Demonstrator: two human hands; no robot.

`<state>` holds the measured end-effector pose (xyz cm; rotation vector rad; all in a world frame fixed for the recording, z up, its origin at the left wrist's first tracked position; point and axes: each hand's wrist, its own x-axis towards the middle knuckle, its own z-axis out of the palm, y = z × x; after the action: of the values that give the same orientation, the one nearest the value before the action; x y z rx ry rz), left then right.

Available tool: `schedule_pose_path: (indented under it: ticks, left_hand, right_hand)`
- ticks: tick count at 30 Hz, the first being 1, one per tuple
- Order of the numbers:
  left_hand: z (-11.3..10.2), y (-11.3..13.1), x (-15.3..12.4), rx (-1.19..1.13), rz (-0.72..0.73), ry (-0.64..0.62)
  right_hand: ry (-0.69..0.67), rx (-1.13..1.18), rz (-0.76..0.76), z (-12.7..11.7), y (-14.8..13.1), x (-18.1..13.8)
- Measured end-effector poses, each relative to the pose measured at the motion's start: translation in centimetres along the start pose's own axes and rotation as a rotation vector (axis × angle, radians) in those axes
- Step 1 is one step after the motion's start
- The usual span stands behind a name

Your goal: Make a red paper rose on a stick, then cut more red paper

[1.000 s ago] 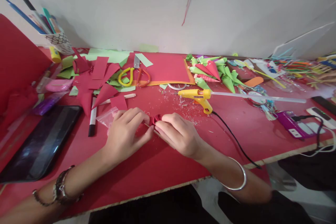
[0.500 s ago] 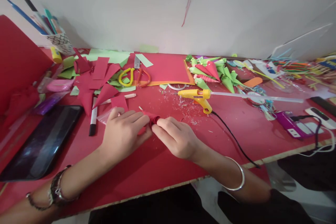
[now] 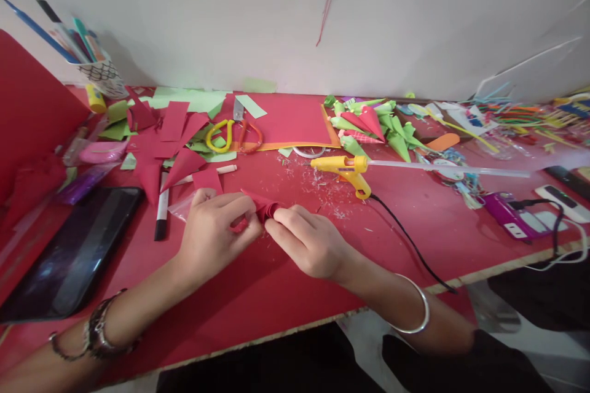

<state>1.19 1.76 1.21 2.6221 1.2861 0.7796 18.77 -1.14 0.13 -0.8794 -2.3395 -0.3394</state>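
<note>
Between my hands is a rolled piece of red paper (image 3: 265, 207), its layers curled at the right end. My left hand (image 3: 219, 227) pinches its left side, thumb and fingers bent round it. From the right, my right hand (image 3: 306, 239) grips the curled end with its fingertips, which partly hide it. Just beyond my right hand a yellow glue gun (image 3: 343, 166) lies on its side with a long clear glue stick in it. Red paper cones (image 3: 185, 166) and cut red strips (image 3: 176, 120) lie beyond my left hand.
Scissors (image 3: 233, 135) with yellow and orange handles lie at the back. Green and red paper cones (image 3: 369, 126) are heaped right of them. A phone (image 3: 69, 252) and marker (image 3: 161, 215) lie left. The glue gun's black cord (image 3: 410, 245) crosses the table's right front edge.
My left fingers have shifted slightly and bent more, so more of the rolled red paper shows. The right hand keeps its grip. The whole view has moved a little.
</note>
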Motion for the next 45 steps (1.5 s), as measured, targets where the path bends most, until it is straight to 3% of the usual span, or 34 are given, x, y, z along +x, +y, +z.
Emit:
schedule_pose_path:
  ticks: [7, 13, 18, 24, 27, 33, 39, 45]
  left_hand:
    - [-0.1, 0.0, 0.1, -0.07, -0.01, -0.048]
    - [-0.5, -0.3, 0.2, -0.132, 0.1, -0.152]
    - [-0.3, -2.1, 0.3, -0.165, 0.1, -0.094]
    - [0.4, -2.5, 0.3, -0.262, 0.009, -0.443]
    - [0.7, -1.9, 0.3, -0.425, -0.036, -0.533]
    - [1.2, -2.0, 0.1, -0.673, -0.145, -0.505]
    - [1.4, -2.1, -0.1, -0.763, -0.155, -0.544]
    - [1.9, -2.2, -0.2, -0.727, -0.112, -0.399]
  right_hand:
    - [0.008, -0.001, -0.015, 0.2, 0.0, -0.2]
    - [-0.005, 0.185, 0.117, 0.0, 0.1, -0.2]
    - [0.161, 0.396, 0.278, 0.2, 0.6, -0.1]
    - [0.18, 0.488, 0.307, 0.2, 0.7, 0.1]
    - [0.15, 0.529, 0.265, 0.1, 0.7, 0.0]
    - [0.04, 0.567, 0.225, -0.4, 0.6, 0.3]
    - [-0.124, 0.743, 0.45, -0.5, 0.1, 0.3]
    - [0.106, 0.693, 0.233, -0.4, 0.7, 0.2]
